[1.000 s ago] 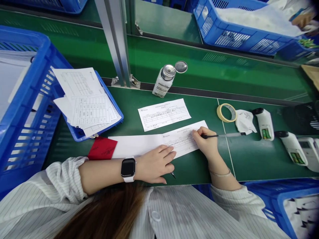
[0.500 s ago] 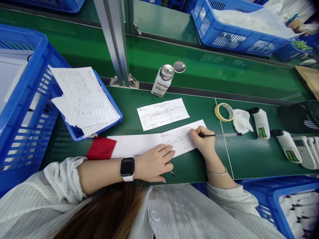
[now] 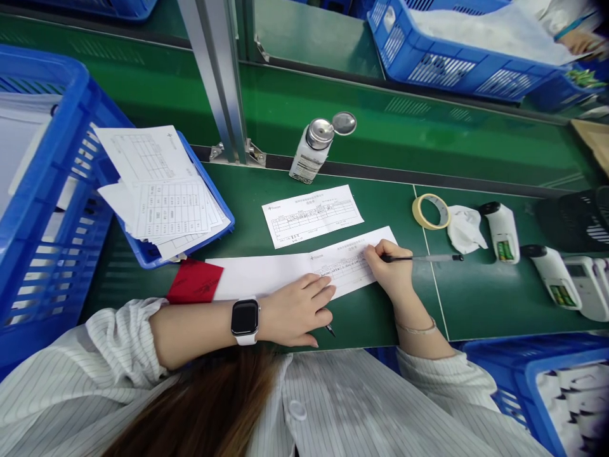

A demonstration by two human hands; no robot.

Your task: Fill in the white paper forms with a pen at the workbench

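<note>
My right hand (image 3: pixel 392 270) is closed around a dark pen (image 3: pixel 431 258), whose tip is hidden behind my fingers at the printed form (image 3: pixel 352 251). Handwriting shows in that form's table. My left hand (image 3: pixel 299 311) lies flat with fingers stretched, resting on the form's lower left edge and the white sheet (image 3: pixel 257 276) joined to it. A second small dark tip (image 3: pixel 330 330) pokes out from under my left fingers. Just above lies another filled-in form (image 3: pixel 311 217). A red sheet (image 3: pixel 196 282) shows at the left end of the white paper.
A blue tray (image 3: pixel 227 222) of papers (image 3: pixel 166 190) and a large blue crate (image 3: pixel 102 108) stand left. Behind the forms is a pump bottle (image 3: pixel 310 152). Rightward lie a tape roll (image 3: pixel 444 222), crumpled white paper (image 3: pixel 464 230) and white handheld devices (image 3: pixel 503 235). A person's hand (image 3: pixel 575 41) shows top right.
The view has shifted slightly. My right hand and pen stay at nearly the same spot on the form, and my left hand remains flat. The other person's hand at top right has moved a little.
</note>
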